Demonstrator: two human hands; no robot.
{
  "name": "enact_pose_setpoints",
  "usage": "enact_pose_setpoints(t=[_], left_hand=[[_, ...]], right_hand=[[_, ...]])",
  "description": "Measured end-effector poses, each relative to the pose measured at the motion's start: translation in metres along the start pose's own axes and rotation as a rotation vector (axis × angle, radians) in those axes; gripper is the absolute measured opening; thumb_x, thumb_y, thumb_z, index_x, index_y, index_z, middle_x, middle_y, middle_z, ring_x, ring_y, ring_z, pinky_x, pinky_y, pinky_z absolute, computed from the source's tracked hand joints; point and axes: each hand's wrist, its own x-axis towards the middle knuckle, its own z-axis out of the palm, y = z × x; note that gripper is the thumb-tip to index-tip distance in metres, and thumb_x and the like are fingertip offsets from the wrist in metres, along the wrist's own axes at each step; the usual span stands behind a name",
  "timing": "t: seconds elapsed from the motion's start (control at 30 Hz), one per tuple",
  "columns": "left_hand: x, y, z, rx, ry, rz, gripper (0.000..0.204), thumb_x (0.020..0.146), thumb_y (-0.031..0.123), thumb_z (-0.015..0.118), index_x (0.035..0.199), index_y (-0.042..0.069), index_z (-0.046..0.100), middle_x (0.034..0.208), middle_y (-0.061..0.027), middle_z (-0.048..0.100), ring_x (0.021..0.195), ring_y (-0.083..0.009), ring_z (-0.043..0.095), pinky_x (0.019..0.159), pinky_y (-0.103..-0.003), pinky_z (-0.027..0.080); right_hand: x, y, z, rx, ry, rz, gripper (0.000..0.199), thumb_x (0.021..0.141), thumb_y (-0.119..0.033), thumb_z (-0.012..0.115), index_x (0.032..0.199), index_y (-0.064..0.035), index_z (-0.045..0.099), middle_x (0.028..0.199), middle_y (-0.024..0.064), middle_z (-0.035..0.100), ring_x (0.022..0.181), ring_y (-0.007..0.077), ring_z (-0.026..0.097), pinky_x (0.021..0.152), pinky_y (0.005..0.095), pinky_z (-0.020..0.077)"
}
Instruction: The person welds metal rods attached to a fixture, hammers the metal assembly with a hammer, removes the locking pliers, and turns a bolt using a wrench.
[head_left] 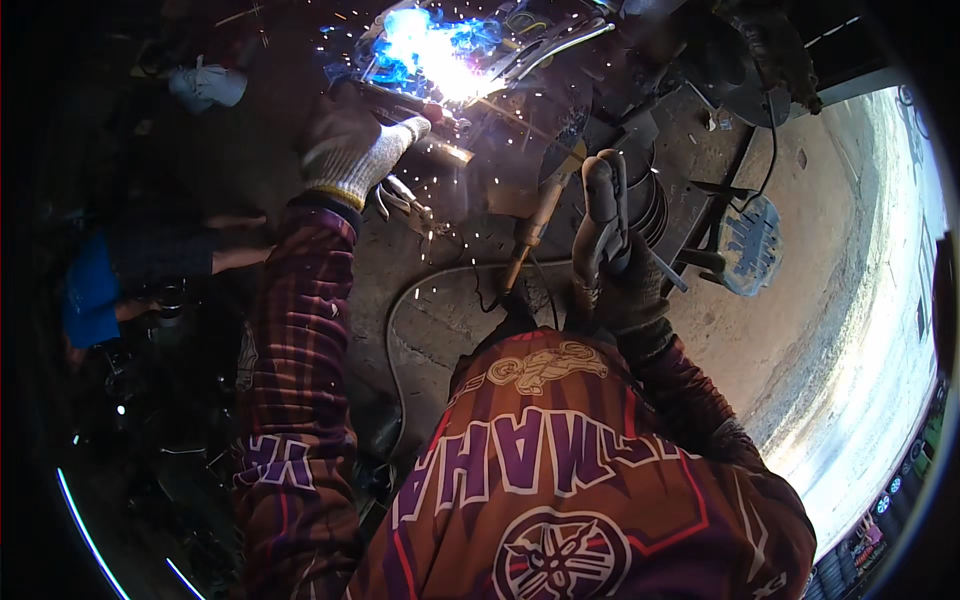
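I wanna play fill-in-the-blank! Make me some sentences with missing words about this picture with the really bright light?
1. The left hand and the right hand both wear ____.
2. A thin rod slants from the bright light toward the ____ hand, not the left one.
3. The other person at the picture's left wears a ____ shirt.
4. Tiny glowing ____ scatter around the light.

Missing words: gloves; right; blue; sparks.

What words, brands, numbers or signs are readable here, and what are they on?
I won't copy wording or brands, but here's where lettering stands:
Shirt front: big purple block letters with white edges, upside down in this view; a round emblem sits below them in the picture.
Left sleeve: similar block letters, only partly visible.
Anything else is too small or blurred to read.
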Motion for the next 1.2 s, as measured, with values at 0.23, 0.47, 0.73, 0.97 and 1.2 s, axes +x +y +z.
enact_pose_setpoints(t=[0.23,0.47,0.73,0.97,1.2], left_hand=[[-0.019,0.039,-0.033,-0.023,0.068,-0.087,0.120,0.075,0.071,0.076,0.159,0.002,0.025,0.160,-0.0289,0.033,0.149,-0.0438,0.034,0.121,-0.052,0.035],[-0.042,0.053,-0.073,0.094,-0.100,-0.248,0.124,0.072,0.071,0.078,0.159,0.001,0.025,0.155,-0.0235,0.042,0.145,-0.0361,0.044,0.116,-0.046,0.042],[-0.034,0.053,-0.065,0.075,-0.032,-0.208,0.121,0.074,0.070,0.077,0.160,0.005,0.024,0.161,-0.0231,0.035,0.146,-0.0374,0.041,0.117,-0.048,0.041],[-0.034,0.044,-0.054,0.002,0.054,-0.173,0.104,0.074,0.066,0.079,0.152,0.008,0.041,0.150,-0.0192,0.048,0.137,-0.0370,0.052,0.111,-0.049,0.046],[-0.033,0.052,-0.056,-0.052,0.139,-0.135,0.096,0.071,0.061,0.084,0.143,0.006,0.051,0.142,-0.0180,0.054,0.130,-0.0359,0.058,0.104,-0.047,0.051]], right_hand=[[-0.006,0.026,0.001,0.559,0.145,0.185,0.038,0.105,-0.032,0.056,0.133,-0.0063,0.053,0.112,0.0075,0.066,0.100,0.0234,0.068,0.085,0.0398,0.0587],[0.008,-0.021,-0.028,1.449,-0.212,0.102,0.045,0.109,-0.038,0.043,0.140,-0.0063,0.052,0.111,0.0074,0.068,0.101,0.0258,0.068,0.088,0.0388,0.0565],[0.008,-0.099,-0.074,0.132,0.143,-0.442,0.058,0.097,-0.043,0.070,0.134,-0.0023,0.051,0.108,0.0102,0.067,0.090,0.0219,0.069,0.082,0.0345,0.0552],[0.067,-0.165,-0.108,0.260,0.479,-0.605,0.059,0.095,-0.036,0.075,0.133,-0.0023,0.046,0.110,0.0116,0.068,0.090,0.0208,0.072,0.071,0.0302,0.0592],[0.207,-0.231,-0.159,0.395,0.552,-0.879,0.062,0.093,-0.032,0.078,0.138,-0.0043,0.045,0.121,0.0149,0.067,0.104,0.0251,0.070,0.086,0.0351,0.0597]])
